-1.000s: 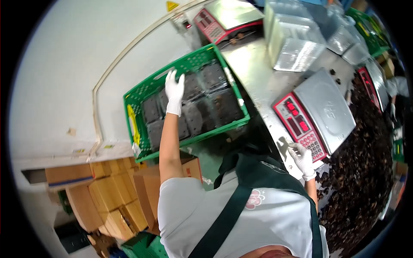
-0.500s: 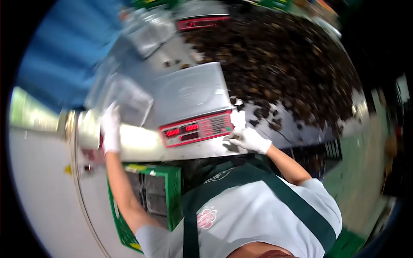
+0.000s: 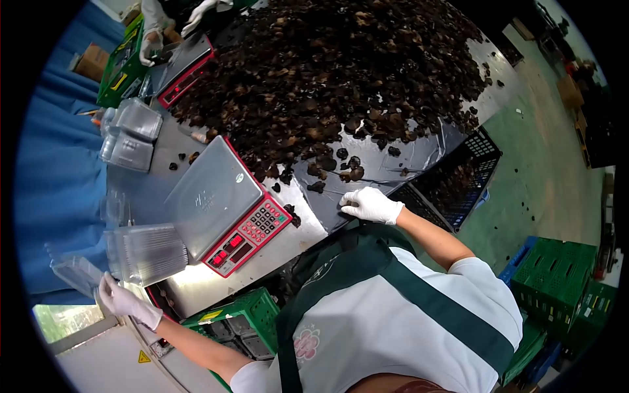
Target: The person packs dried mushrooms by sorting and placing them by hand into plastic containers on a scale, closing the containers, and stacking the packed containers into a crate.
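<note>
My left hand (image 3: pixel 124 302), in a white glove, pinches the edge of a clear plastic box (image 3: pixel 77 274) at the lower left. Beside it stands a nested stack of clear plastic boxes (image 3: pixel 147 252). My gloved right hand (image 3: pixel 372 205) is at the table's front edge with its fingers curled together. Whatever it may hold is hidden. A red digital scale (image 3: pixel 216 193) sits between my hands, nothing on its metal plate. Dark, dried-looking mushroom pieces (image 3: pixel 327 72) are heaped across the table, a few of them loose near my right hand.
A co-worker's gloved hands (image 3: pixel 152 49) are beside a second scale (image 3: pixel 187 69) at the back left. More clear boxes (image 3: pixel 131 134) stand along the left side. A green crate (image 3: pixel 262 314) is below the table edge, and a black crate (image 3: pixel 488 147) at the right.
My view has turned to the right. My left hand has moved outward, away from the scale, with a clear plastic box in its grip. My right hand stays near the table edge, fingers curled.
</note>
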The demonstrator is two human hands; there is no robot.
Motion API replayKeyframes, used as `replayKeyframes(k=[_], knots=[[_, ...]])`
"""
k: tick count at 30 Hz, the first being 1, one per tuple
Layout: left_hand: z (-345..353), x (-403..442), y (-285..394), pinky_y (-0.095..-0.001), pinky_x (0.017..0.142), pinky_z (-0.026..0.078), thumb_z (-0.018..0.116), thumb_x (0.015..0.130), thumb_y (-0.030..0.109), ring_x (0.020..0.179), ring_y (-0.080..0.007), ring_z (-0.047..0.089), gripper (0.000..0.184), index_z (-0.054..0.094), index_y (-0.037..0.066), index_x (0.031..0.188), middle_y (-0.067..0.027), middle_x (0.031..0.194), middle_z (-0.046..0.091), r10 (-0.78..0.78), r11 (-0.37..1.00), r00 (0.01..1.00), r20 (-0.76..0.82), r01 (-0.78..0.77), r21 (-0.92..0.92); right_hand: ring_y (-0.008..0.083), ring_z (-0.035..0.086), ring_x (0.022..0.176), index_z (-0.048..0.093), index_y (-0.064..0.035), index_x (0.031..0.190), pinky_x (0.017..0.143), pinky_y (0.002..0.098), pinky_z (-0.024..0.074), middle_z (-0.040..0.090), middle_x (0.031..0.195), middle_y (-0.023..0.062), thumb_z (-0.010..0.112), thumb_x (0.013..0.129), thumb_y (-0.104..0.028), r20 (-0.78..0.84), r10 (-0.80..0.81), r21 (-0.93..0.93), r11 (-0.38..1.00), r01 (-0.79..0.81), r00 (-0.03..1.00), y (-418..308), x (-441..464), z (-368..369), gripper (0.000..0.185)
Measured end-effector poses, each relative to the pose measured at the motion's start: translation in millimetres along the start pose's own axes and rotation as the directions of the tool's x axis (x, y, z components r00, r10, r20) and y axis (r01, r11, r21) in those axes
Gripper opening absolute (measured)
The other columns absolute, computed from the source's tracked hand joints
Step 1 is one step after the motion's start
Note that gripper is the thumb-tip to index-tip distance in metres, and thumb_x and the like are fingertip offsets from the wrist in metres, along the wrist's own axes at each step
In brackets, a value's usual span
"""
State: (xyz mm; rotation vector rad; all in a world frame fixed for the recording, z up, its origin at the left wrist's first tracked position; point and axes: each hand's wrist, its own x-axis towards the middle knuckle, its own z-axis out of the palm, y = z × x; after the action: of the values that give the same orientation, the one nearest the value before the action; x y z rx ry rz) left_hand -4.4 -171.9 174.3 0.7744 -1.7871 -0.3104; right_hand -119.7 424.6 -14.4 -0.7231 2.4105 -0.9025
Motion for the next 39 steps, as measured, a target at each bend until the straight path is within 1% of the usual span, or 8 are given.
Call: replayKeyframes(k=[4, 7, 9, 14, 20, 26, 33, 39], knots=[[50.1, -81.2, 17.3, -0.0334, 0.082, 0.049, 0.069, 0.079, 0.000, 0.088, -0.0215, 0.062, 0.012, 0.067, 0.003, 0.090, -0.0077, 0.091, 0.066, 0.457, 0.884, 0.814, 0.359, -0.458, -0.087, 0.0320, 0.066, 0.080, 0.066, -0.0095, 0.100, 0.075, 0.0411, 0.0513, 0.068, 0.085, 0.0137, 0.058, 0.087, -0.032, -0.076, 0.038, 0.017, 0.999, -0.037, 0.996, 22.9, -8.7, -19.3, 0.027], [83.9, -161.7, 25.8, -0.0368, 0.090, 0.047, 0.071, 0.078, 0.009, 0.097, -0.0284, 0.061, 0.013, 0.066, 0.006, 0.089, -0.0111, 0.106, 0.065, 0.540, 0.799, 0.588, 0.602, -0.584, -0.145, 0.0320, 0.066, 0.081, 0.067, -0.0091, 0.096, 0.073, 0.0411, 0.0519, 0.069, 0.087, 0.0138, 0.059, 0.086, -0.032, -0.127, 0.051, -0.014, 0.998, -0.053, 0.991, 40.3, -13.9, -34.8, 0.026], [89.5, -196.9, 28.2, -0.0399, 0.091, 0.046, 0.073, 0.075, 0.021, 0.106, -0.0316, 0.058, 0.016, 0.066, 0.008, 0.082, -0.0150, 0.124, 0.060, 0.201, 0.846, 0.393, 0.897, -0.532, 0.044, 0.0318, 0.066, 0.081, 0.067, -0.0097, 0.095, 0.072, 0.0410, 0.0520, 0.069, 0.085, 0.0140, 0.060, 0.085, -0.032, -0.168, 0.061, -0.030, 0.997, -0.067, 0.984, 56.9, -18.1, -41.4, 0.025], [73.5, -204.4, 82.9, -0.0416, 0.088, 0.048, 0.076, 0.073, 0.038, 0.099, -0.0355, 0.062, 0.037, 0.066, 0.006, 0.087, -0.0210, 0.108, 0.065, 0.149, 0.843, 0.316, 0.937, -0.536, 0.047, 0.0305, 0.065, 0.086, 0.066, -0.0121, 0.093, 0.075, 0.0396, 0.0515, 0.068, 0.090, 0.0108, 0.062, 0.083, -0.033, -0.284, 0.185, 0.048, 0.983, -0.178, 0.941, 85.3, -27.7, -67.7, 0.023], [68.8, -313.0, 181.3, -0.0480, 0.108, 0.030, 0.079, 0.071, 0.032, 0.130, -0.0368, 0.040, 0.061, 0.057, 0.004, 0.121, -0.0217, 0.139, 0.045, 0.540, 0.837, 0.477, 0.694, -0.387, -0.386, 0.0307, 0.057, 0.106, 0.052, -0.0096, 0.126, 0.090, 0.0371, 0.0488, 0.055, 0.129, 0.0105, 0.075, 0.074, -0.031, -0.539, 0.223, -0.062, 0.951, -0.302, 0.812, 132.3, -27.2, -86.4, 0.061], [112.3, -457.2, 224.3, -0.0544, 0.113, 0.015, 0.081, 0.062, 0.051, 0.141, -0.0465, 0.010, 0.117, 0.017, 0.004, 0.148, -0.0293, 0.153, 0.006, 0.237, 0.952, 0.217, 0.947, -0.245, -0.182, 0.0350, 0.053, 0.111, 0.034, -0.0067, 0.141, 0.088, 0.0400, 0.0497, 0.039, 0.143, 0.0167, 0.080, 0.066, -0.042, -0.573, 0.267, -0.182, 0.881, -0.438, 0.775, 166.0, -4.4, -83.3, 0.095], [199.8, -499.8, 283.9, -0.0593, 0.111, 0.011, 0.067, 0.075, 0.061, 0.140, -0.0497, 0.007, 0.107, 0.016, 0.003, 0.149, -0.0303, 0.153, 0.003, 0.348, 0.917, 0.304, 0.887, -0.305, -0.256, 0.0371, 0.050, 0.117, 0.029, -0.0091, 0.144, 0.091, 0.0412, 0.0490, 0.031, 0.147, 0.0212, 0.084, 0.061, -0.037, -0.477, 0.272, -0.160, 0.908, -0.387, 0.836, 159.8, 35.3, -84.3, 0.104], [259.2, -511.1, 347.2, -0.0554, 0.112, 0.019, 0.073, 0.072, 0.018, 0.140, -0.0466, 0.013, 0.087, 0.028, 0.010, 0.146, -0.0213, 0.155, 0.008, 0.574, 0.819, 0.157, 0.804, -0.081, -0.568, 0.0337, 0.051, 0.119, 0.035, -0.0120, 0.143, 0.092, 0.0359, 0.0483, 0.032, 0.148, 0.0197, 0.071, 0.070, -0.006, -0.518, 0.228, 0.123, 0.974, -0.192, 0.824, 174.0, 81.1, -107.6, 0.082]])
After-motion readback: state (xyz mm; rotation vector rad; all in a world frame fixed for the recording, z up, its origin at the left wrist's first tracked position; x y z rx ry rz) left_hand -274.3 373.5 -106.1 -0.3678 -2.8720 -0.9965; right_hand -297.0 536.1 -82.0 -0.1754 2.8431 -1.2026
